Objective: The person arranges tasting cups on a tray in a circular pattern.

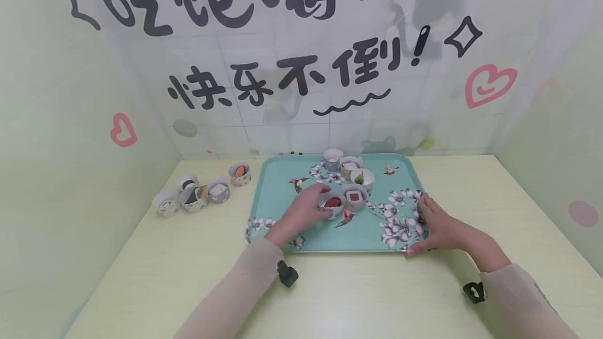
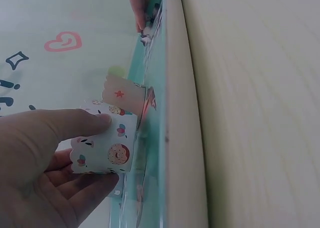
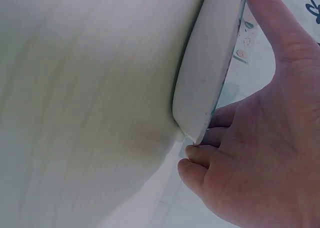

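My left hand (image 1: pixel 303 211) grips a small white paper baking cup (image 1: pixel 332 205), thumb on one side and fingers on the other, over the middle of the teal flowered tray (image 1: pixel 278 182). Something red lies in this cup; its wall shows a doughnut print (image 2: pixel 118 154) in the left wrist view. Beside it is a paper cup (image 1: pixel 355 198) holding a white and red square piece. My right hand (image 1: pixel 445 229) holds the tray's front right corner, fingers along the right edge and thumb at the front. The right wrist view shows those fingertips (image 3: pixel 197 155) bent at the rim.
Further paper cups (image 1: pixel 333 160) stand in a bent row toward the tray's back. Left of the tray, several filled cups (image 1: pixel 194 200) cluster on the pale wooden table (image 1: pixel 344 297), with one cup (image 1: pixel 239 174) apart. A printed curtain (image 1: pixel 282 140) rises behind the table.
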